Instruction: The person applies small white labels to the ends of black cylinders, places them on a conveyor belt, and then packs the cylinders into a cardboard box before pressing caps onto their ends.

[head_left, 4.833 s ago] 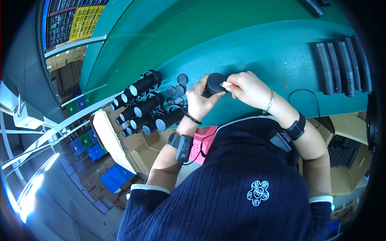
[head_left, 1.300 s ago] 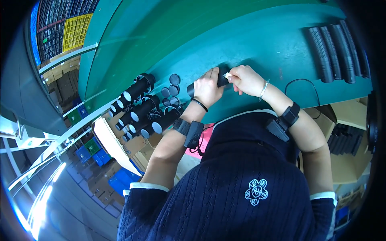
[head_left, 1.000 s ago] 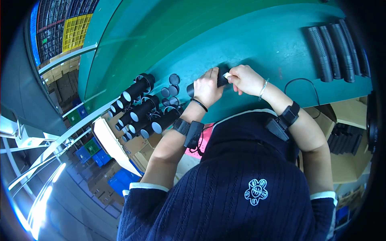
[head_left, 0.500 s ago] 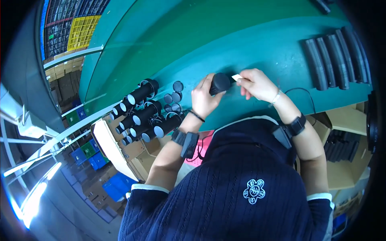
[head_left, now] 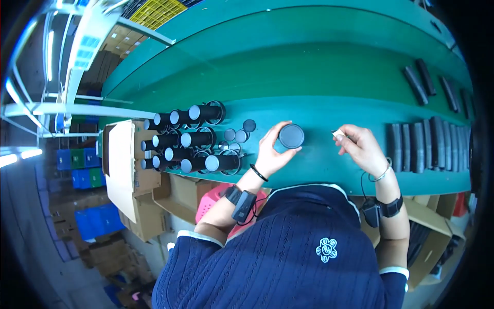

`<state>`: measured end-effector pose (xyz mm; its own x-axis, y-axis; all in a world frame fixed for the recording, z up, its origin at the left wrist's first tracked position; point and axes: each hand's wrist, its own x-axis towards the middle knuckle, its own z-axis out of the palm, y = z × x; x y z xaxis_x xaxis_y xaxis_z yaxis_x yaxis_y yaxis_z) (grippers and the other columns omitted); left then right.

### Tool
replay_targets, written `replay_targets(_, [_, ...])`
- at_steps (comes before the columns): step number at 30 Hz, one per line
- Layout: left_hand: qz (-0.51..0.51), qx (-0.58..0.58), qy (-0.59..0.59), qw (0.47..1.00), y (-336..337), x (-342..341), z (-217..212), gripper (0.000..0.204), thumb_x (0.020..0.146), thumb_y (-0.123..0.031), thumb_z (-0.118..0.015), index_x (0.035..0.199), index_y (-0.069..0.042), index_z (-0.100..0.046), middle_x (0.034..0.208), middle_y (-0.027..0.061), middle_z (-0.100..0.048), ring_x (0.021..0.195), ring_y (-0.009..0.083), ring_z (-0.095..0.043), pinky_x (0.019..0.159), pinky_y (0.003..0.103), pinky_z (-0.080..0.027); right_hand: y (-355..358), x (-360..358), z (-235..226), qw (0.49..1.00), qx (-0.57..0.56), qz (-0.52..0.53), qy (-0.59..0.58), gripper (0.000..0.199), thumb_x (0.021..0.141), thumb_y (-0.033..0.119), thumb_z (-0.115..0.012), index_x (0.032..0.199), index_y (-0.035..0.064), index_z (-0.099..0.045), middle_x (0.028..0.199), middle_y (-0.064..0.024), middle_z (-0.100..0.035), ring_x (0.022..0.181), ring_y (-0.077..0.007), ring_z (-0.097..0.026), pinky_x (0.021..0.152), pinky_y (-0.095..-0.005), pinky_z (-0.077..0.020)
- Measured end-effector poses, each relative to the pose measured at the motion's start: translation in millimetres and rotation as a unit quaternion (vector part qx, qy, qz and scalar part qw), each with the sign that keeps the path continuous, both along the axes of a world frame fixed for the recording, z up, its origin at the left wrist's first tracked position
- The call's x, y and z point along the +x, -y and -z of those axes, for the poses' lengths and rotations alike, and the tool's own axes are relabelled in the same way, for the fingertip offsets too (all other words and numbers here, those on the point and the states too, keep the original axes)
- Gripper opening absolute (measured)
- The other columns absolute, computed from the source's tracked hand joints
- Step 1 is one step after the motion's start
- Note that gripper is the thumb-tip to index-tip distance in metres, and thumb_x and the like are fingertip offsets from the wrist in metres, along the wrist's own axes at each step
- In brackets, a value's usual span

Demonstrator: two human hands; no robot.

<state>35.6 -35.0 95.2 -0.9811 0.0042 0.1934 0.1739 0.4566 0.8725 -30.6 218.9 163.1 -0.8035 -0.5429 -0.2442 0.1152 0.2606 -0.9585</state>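
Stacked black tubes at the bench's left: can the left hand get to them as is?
Probably not straight away: the left hand is shut on a black round-capped tube. The stacked black tubes lie close beside it, with nothing between.

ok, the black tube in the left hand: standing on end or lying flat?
On end. The black tube shows its round end face to the camera, left hand gripping its side; the stacked tubes lie sideways.

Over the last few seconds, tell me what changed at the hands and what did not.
The two hands, earlier together on the black cylinder, have parted. The right hand has drawn away to the right and pinches a small white piece. The left hand alone holds the cylinder, upright with its round end toward the camera. The stack of black tubes at the left and the dark strips at the right lie as before.
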Motion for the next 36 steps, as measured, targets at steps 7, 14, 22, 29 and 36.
replay_targets(7, [-0.081, 0.023, -0.020, 0.996, 21, 35, 13, 0.067, 0.066, -0.013, -0.082, 0.123, 0.001, -0.050, 0.115, 0.0113, -0.059, 0.107, 0.0184, -0.056, 0.093, 0.031, -0.045, 58, -4, -137, 0.907, -0.049, -0.088, -0.410, 0.012, 0.078, 0.007, -0.068, 0.090, 0.0070, -0.071, 0.082, -0.0063, -0.059, 0.071, -0.0190, -0.056, 0.062, -0.0294, -0.0454])
replay_targets(14, [-0.102, 0.241, 0.014, 0.965, 40, 77, -2, 0.066, 0.069, -0.011, -0.081, 0.124, 0.003, -0.048, 0.112, 0.0092, -0.060, 0.105, 0.0165, -0.058, 0.092, 0.030, -0.046, 138, 1, -285, 0.579, -0.128, 0.081, -0.801, 0.028, 0.072, -0.007, -0.062, 0.097, 0.0058, -0.070, 0.087, -0.0126, -0.062, 0.077, -0.0266, -0.061, 0.070, -0.0315, -0.0498])
replay_targets(22, [-0.088, 0.267, 0.046, 0.959, 54, 42, 23, 0.057, 0.073, -0.007, -0.078, 0.120, 0.004, -0.048, 0.110, 0.0091, -0.061, 0.098, 0.0171, -0.060, 0.086, 0.031, -0.050, 188, -138, -329, 0.499, 0.108, 0.090, -0.855, 0.023, 0.080, 0.004, -0.054, 0.099, 0.0032, -0.066, 0.092, -0.0187, -0.063, 0.085, -0.0353, -0.061, 0.076, -0.0401, -0.0493])
replay_targets(29, [-0.146, 0.055, 0.165, 0.974, 69, -7, 104, 0.062, 0.068, -0.038, -0.079, 0.106, 0.006, -0.058, 0.098, 0.0216, -0.065, 0.091, 0.0333, -0.064, 0.080, 0.040, -0.050, 90, -13, -213, 0.723, 0.116, 0.009, -0.681, 0.020, 0.081, -0.001, -0.058, 0.099, 0.0012, -0.066, 0.085, -0.0123, -0.063, 0.080, -0.0221, -0.062, 0.068, -0.0294, -0.0477])
replay_targets(36, [-0.184, -0.196, 0.152, 0.951, 87, -58, 118, 0.066, 0.067, -0.048, -0.076, 0.099, 0.008, -0.057, 0.094, 0.0277, -0.064, 0.088, 0.0412, -0.063, 0.078, 0.045, -0.051, -157, 17, 23, 0.711, 0.619, 0.183, -0.278, 0.012, 0.081, 0.012, -0.059, 0.085, 0.0043, -0.067, 0.080, -0.0156, -0.066, 0.075, -0.0344, -0.065, 0.073, -0.0418, -0.0532])
